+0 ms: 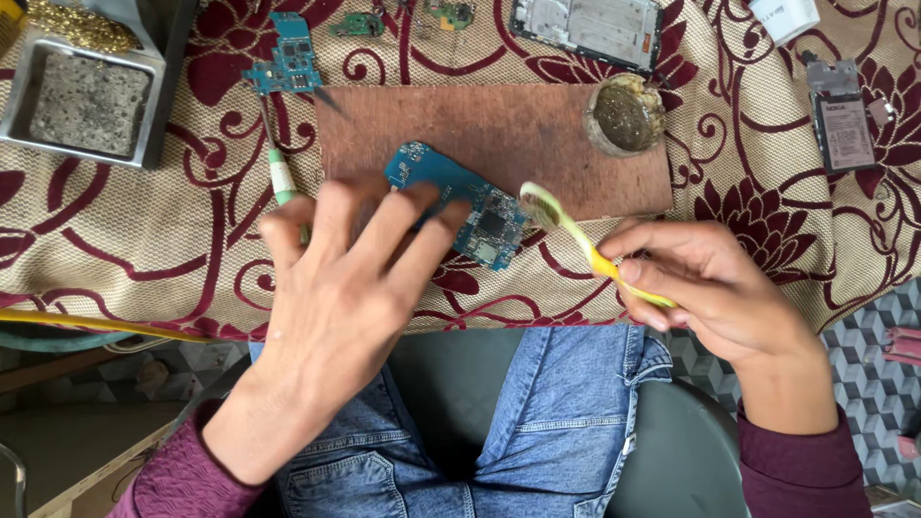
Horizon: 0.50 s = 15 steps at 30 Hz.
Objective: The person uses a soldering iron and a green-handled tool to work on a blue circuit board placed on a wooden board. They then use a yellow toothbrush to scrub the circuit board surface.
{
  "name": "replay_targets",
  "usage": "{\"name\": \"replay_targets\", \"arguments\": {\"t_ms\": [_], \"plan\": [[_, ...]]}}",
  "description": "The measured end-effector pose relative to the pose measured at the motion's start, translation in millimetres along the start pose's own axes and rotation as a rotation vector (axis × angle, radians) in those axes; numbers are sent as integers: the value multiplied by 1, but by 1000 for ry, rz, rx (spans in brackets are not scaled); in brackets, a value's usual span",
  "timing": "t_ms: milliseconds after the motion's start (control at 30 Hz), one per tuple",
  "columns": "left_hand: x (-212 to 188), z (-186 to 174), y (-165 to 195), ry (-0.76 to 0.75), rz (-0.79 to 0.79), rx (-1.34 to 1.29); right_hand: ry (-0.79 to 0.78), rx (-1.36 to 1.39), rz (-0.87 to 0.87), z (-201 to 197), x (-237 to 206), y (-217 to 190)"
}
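My left hand point(350, 264) lies flat with its fingers spread, the fingertips pressing on a blue phone circuit board point(484, 219) that rests on the front edge of a brown wooden board point(537, 134). My right hand point(705, 283) grips a yellow toothbrush point(576, 235). The brush head is blurred and sits right beside the circuit board's right end.
A round tin of brownish paste point(625, 115) stands on the wooden board's right end. A second blue circuit board point(286, 62), small green boards, a phone frame point(587, 29), a phone back point(841, 117), a green-tipped tool point(281, 177) and a metal tray with a grey sponge point(86, 101) lie on the patterned cloth.
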<state>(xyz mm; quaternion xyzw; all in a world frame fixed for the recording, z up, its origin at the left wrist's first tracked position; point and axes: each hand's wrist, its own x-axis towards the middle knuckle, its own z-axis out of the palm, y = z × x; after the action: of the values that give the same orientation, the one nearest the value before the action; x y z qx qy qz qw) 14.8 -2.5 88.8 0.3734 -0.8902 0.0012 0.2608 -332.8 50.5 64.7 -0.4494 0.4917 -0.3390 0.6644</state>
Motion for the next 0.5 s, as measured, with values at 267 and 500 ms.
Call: {"name": "replay_targets", "arguments": {"t_ms": [267,500], "plan": [[-10,21,14,-4,60,231,405,-725,-269,57,-6,-21],[-4,25,5,-52,-4,160,563,-1003,-328,72,-19,-26]]}}
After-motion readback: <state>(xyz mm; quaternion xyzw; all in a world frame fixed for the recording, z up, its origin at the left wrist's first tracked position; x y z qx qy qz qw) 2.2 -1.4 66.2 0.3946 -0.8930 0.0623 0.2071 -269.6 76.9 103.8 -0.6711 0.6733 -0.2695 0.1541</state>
